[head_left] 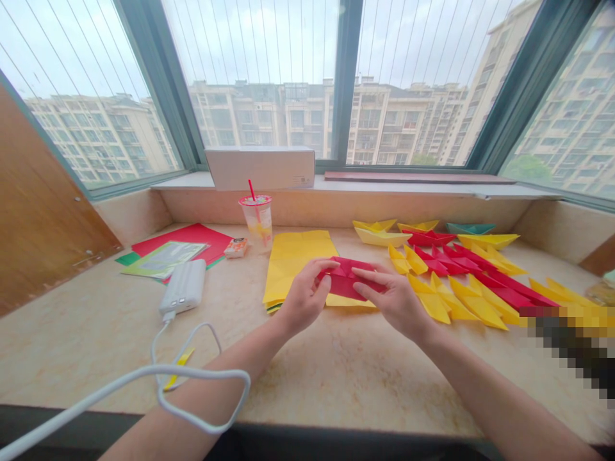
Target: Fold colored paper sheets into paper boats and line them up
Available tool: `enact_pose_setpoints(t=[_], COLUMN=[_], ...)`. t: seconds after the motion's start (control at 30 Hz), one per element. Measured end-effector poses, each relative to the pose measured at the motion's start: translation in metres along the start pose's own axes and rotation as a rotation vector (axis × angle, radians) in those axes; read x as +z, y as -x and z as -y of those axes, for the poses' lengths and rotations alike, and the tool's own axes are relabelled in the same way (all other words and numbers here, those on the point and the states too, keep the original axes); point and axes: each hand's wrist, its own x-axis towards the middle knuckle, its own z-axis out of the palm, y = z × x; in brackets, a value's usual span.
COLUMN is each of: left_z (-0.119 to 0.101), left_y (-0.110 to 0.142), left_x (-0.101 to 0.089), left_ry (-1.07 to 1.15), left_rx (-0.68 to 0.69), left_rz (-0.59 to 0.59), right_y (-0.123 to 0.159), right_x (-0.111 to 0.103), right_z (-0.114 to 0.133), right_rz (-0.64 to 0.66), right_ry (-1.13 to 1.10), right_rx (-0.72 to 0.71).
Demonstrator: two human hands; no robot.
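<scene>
A red origami piece (346,278), folded into a partly flattened shape, sits between my hands just above the marble sill. My left hand (305,298) pinches its left end, and my right hand (391,301) grips its right side with the fingers spread over the top. Under the piece and my left hand lies a stack of yellow paper sheets (296,267). To the right, many finished yellow and red paper boats (461,282) lie in overlapping rows, close to my right hand.
A white power bank (182,286) with a white cable (158,378) lies to the left, near a plastic cup with a red straw (256,224). Beyond are coloured paper sheets (180,250), a small snack packet (236,247) and a white box (259,168) on the window ledge.
</scene>
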Motion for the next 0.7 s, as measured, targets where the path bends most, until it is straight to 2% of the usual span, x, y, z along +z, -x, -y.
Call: enact_pose_setpoints(t=[0.2,0.33,0.47,0.6,0.7], left_z=[0.007,0.008,0.003,0.002,0.006], left_y=[-0.002,-0.004,-0.004,-0.004,-0.004], left_x=[0.0,-0.002,-0.002,-0.003,-0.003], left_ry=[0.108,0.187,0.292,0.168,0.087], left_rx=[-0.2,-0.323,-0.253,-0.103,-0.058], left_rz=[-0.002,-0.016,0.086,0.113,0.099], right_y=[-0.001,-0.002,-0.005,-0.006,-0.005], right_x=[-0.001,-0.004,-0.011,-0.015,-0.015], right_z=[0.002,0.002,0.003,0.006,0.005], right_rz=[0.007,-0.002,-0.021,0.041,0.07], right_ry=[-0.014,-0.021,0.001,-0.039,-0.017], right_rx=[-0.013,0.035,0.097,0.067,0.025])
